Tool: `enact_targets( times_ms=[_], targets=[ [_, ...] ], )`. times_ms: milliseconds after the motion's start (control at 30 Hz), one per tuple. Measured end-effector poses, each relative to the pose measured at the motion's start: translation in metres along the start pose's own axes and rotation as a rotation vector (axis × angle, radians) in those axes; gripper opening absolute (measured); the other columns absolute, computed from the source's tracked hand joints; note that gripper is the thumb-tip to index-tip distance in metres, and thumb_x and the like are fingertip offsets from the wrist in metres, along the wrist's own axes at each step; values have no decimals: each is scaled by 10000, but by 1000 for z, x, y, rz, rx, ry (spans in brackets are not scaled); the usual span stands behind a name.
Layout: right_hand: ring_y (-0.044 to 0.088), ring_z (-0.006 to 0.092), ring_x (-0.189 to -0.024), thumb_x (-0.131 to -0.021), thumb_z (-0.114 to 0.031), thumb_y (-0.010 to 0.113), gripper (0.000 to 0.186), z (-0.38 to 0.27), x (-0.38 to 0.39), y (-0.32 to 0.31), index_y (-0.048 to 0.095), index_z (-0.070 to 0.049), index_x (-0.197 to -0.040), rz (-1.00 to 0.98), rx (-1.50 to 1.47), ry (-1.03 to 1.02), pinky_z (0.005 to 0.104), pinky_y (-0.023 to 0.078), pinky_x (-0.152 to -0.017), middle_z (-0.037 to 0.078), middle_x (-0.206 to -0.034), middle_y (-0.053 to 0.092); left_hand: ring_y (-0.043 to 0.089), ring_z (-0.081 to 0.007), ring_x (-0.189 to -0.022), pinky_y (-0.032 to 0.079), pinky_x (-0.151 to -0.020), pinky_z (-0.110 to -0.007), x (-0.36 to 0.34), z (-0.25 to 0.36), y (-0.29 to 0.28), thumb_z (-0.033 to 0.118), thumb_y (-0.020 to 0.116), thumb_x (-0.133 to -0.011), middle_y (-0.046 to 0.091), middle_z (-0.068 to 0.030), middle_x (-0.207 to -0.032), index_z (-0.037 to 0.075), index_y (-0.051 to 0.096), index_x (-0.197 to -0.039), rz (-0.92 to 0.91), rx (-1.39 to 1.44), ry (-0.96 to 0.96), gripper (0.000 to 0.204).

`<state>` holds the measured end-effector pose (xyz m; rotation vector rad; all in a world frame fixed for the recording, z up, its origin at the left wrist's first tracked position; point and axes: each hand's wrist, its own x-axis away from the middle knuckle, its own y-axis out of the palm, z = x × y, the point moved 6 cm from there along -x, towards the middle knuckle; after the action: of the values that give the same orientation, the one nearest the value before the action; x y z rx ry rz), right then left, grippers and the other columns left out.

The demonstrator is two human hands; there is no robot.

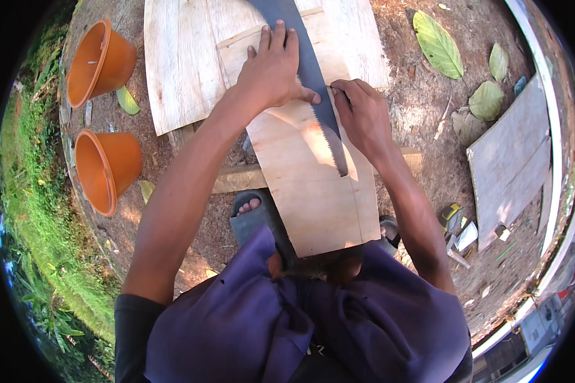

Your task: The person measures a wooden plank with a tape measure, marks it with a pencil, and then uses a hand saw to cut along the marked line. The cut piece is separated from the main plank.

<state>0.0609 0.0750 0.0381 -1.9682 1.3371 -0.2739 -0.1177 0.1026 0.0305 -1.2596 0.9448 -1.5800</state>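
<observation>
Head view, centre: a pale, thin plywood panel [313,191] runs from the upper middle of the frame down to the person's knees, lying over a wider sheet of light plywood [179,64] at the upper left.
Saw: a dark steel handsaw blade with a toothed edge [313,76] lies flat on the panel, slanting from the top centre down to just right of centre, teeth facing right.
Left hand: the left hand [271,73] lies palm down, fingers spread flat across the blade and the panel, thumb reaching over the blade; it presses rather than grips.
Right hand: the right hand [364,118] sits just right of the blade's toothed edge, fingers curled narrow, fingertips pinched at the blade's edge; whether they hold something small cannot be told.
Feet: a foot in a dark sandal [252,217] shows at the lower left of the panel, and a second sandalled foot [390,230] peeks out at its lower right corner.
Left of frame: two orange plastic flowerpots [102,60] lie tipped on the bare brown soil [421,96], beside a strip of grass [38,210].
Right of frame: a grey weathered board [511,159] lies on the soil, with large green and dry leaves [437,41] at the upper right.
Lower frame: purple shorts [313,325] fill the bottom centre.
</observation>
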Motion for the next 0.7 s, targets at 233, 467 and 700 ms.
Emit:
enact_targets(
  times_ms=[233, 467, 700],
  targets=[
    [681, 385, -878, -939, -73, 627, 130, 8, -51, 11, 699, -14, -1030, 42, 1, -73, 478, 558, -753, 176, -901, 697, 162, -454, -1579, 321, -1215, -635, -3, -2, -4, 599, 935, -614, 145, -302, -1695, -50, 213, -1607, 20, -8, -13, 1389],
    [696, 398, -834, -938, -93, 654, 135, 19, -105, 25, 731, -3, -1004, 67, 26, -105, 474, 562, -742, 193, -889, 712, 146, -447, -1584, 311, -1222, -638, -2, -1, -6, 567, 936, -635, 134, -296, -1697, -51, 213, -1611, -15, 10, -31, 1362],
    [705, 413, -849, -962, -135, 642, 165, 28, -144, 34, 735, -8, -1010, 57, 56, -163, 484, 574, -762, 214, -920, 723, 147, -449, -1583, 315, -1220, -643, -1, -1, -7, 563, 931, -645, 147, -299, -1691, -62, 203, -1610, 7, 23, -26, 1361]
  ],
)
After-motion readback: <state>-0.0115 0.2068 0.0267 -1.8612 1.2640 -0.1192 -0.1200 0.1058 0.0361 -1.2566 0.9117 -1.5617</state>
